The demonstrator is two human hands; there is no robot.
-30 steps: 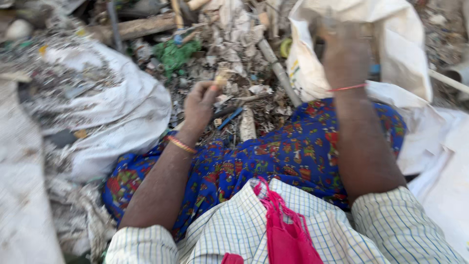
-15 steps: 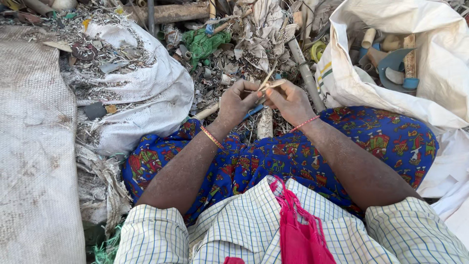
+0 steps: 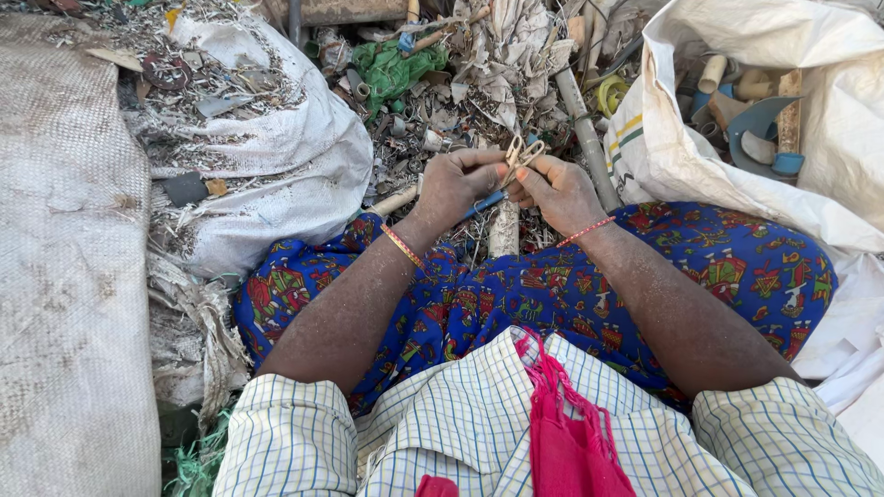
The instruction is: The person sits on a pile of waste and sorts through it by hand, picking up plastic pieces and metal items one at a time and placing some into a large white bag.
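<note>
Gripping a small tan scrap piece (image 3: 518, 156) between closed left hand (image 3: 456, 187) and right hand (image 3: 559, 191) at upper centre, a person sorts, white sack (image 3: 829, 129) at upper right part-filled, litter heap (image 3: 479, 64) remaining.

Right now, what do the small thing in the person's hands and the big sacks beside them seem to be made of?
The small piece looks like dull tan plastic or metal; too small to tell. The sack on the right and the sack on the left look like woven white plastic, matte, creased and dusty.
</note>
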